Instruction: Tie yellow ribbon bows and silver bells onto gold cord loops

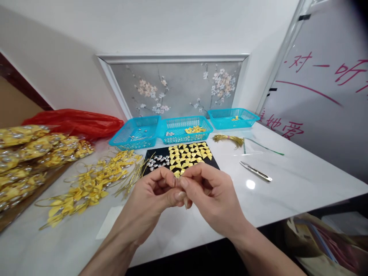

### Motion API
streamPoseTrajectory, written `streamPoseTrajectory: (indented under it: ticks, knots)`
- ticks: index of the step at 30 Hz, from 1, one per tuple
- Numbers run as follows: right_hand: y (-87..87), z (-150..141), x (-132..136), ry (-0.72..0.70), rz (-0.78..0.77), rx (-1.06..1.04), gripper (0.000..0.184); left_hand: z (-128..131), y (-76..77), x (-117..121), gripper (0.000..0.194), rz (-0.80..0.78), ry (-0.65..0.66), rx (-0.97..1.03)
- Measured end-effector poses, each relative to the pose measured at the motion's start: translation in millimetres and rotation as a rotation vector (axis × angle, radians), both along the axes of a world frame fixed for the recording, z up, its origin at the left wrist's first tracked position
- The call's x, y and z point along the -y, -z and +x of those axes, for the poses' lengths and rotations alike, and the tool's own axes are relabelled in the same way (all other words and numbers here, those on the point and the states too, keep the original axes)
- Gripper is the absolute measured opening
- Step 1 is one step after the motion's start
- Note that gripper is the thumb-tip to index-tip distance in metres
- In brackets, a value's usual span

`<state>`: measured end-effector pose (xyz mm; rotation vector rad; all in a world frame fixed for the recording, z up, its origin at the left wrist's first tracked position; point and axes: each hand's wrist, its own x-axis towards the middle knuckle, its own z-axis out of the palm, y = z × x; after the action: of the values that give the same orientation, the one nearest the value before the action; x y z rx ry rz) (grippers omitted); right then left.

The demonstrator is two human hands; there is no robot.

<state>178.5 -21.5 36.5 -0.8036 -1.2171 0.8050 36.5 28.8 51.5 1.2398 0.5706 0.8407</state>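
My left hand (159, 191) and my right hand (211, 193) meet at the front of the table, both closed in a pinch with fingertips touching. Whatever sits between them is tiny and mostly covered by the fingers; a bit of yellow shows just above the fingertips, but I cannot tell if it is held. Right behind the hands lies a black board (161, 150). Rows of folded yellow bow-shaped pieces (185, 155) cover its right part, and silver beads (158, 163) are scattered on its left. Loose gold wires (133, 174) lie beside the board, left of my hands.
Yellow pieces with wire stems (92, 180) are heaped at left, near bagged ones (25, 153) and a red plastic bag (77, 122). Blue baskets (135, 132) line the back. A gold wire bundle (228, 140) and metal tweezers (255, 171) lie at right.
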Motion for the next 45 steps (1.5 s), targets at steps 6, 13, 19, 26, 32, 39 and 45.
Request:
streamPoseTrajectory:
  ticks: [6, 13, 19, 26, 32, 39, 45]
  knots:
    - [0.6, -0.5, -0.9, 0.034, -0.030, 0.015, 0.008, -0.1, 0.4, 0.3, 0.025, -0.020, 0.000, 0.017]
    - [-0.9, -0.9, -1.5, 0.014, -0.033, -0.034, 0.011, -0.7, 1.3, 1.5, 0.024, -0.025, 0.011, 0.025]
    - [-1.3, -1.6, -1.6, -0.022, -0.040, -0.070, 0.013, -0.8, 0.1, 1.3, 0.022, 0.024, -0.035, 0.007]
    - [1.4, -2.0, 2.1, -0.064, -0.023, -0.012, 0.015, -8.8, 1.1, 0.5, 0.013, 0.281, -0.217, -0.105]
    - [5.9, -1.7, 1.0, -0.043, -0.012, 0.071, 0.017, -7.4, 6.1, -1.1, 0.010, 0.393, -0.245, -0.159]
    - [9.2, -2.4, 6.4, 0.025, 0.049, 0.082, 0.017, -9.3, 7.8, -1.9, 0.018, 0.349, -0.351, -0.101]
    - [9.2, -7.8, 5.8, -0.063, 0.001, -0.176, 0.018, -9.3, 7.7, 9.5, 0.020, 0.108, -0.145, -0.106]
